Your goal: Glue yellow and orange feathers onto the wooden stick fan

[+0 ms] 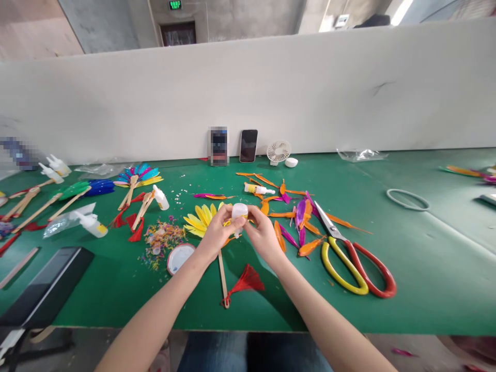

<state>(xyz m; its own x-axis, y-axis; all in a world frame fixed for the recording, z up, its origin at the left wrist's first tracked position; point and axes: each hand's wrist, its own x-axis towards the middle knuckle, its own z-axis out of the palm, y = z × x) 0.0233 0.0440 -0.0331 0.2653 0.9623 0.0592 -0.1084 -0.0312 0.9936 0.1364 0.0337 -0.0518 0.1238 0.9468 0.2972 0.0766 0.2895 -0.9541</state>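
A small white glue bottle is pinched between my left hand and my right hand. Its base faces up, and its white tip points down below my fingers. Both hands are closed on it. Under and beside them lies a fan of yellow feathers on a wooden stick handle, partly hidden by my left hand. A red tassel is tied at the handle's lower end. Right of my right hand, orange and purple feathers are scattered.
Large scissors with yellow and red handles lie right. Colourful bits and a round white lid are on the left. More glue bottles and feather fans lie further left. Phones and a small fan stand along the white partition.
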